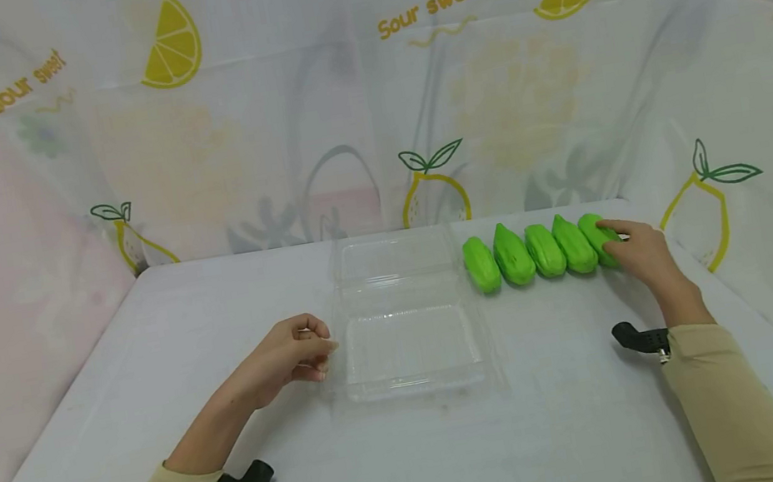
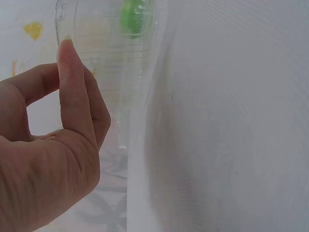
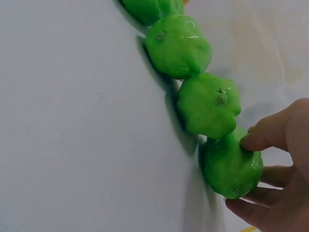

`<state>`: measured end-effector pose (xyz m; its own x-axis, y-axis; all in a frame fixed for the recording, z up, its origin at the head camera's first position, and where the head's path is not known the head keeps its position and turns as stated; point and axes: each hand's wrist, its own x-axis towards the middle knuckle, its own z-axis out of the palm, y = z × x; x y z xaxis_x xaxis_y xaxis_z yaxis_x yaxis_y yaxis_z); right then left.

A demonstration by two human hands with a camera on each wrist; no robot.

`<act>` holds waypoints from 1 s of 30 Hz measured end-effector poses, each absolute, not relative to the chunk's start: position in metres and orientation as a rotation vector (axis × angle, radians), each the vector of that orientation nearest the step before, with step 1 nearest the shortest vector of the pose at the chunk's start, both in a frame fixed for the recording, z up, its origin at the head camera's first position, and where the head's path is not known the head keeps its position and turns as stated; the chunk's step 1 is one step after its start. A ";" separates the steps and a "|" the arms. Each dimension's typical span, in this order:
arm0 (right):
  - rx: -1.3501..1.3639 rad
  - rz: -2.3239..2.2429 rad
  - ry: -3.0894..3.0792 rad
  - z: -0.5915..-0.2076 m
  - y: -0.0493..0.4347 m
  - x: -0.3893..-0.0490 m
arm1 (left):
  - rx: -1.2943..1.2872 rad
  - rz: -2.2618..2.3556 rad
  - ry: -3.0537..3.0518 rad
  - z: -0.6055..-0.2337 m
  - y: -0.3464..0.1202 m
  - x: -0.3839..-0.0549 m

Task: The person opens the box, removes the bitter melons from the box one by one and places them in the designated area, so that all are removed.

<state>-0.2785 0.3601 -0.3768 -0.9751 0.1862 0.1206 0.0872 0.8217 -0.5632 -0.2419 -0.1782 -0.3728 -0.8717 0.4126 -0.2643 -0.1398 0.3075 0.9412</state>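
Observation:
A clear plastic clamshell box [image 1: 409,347] stands opened on the table, its lid [image 1: 395,256] laid back. My left hand [image 1: 290,353] pinches the left rim of the box between thumb and curled fingers; in the left wrist view the thumb [image 2: 72,92] lies against that thin edge. To the right of the box, several glossy green ridged fruits, papaya-like, lie side by side in a row. My right hand [image 1: 642,251] grips the rightmost green fruit [image 3: 229,166], thumb on one side and fingers on the other. That fruit touches its neighbour [image 3: 210,106].
A white cloth covers the table [image 1: 423,471]. Behind it hangs a pale curtain [image 1: 262,126] with lemon prints, continuing along both sides. The leftmost fruit [image 1: 481,265] lies close to the right side of the box.

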 end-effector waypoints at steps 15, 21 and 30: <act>-0.220 0.882 -2.841 -0.376 0.362 -0.281 | 0.201 1.540 2.079 -0.374 -0.187 -0.242; -0.141 0.863 -2.809 -0.372 0.361 -0.274 | 0.153 1.527 2.172 -0.373 -0.188 -0.245; 0.135 0.776 -2.755 -0.373 0.347 -0.268 | 0.223 1.347 2.603 -0.368 -0.190 -0.247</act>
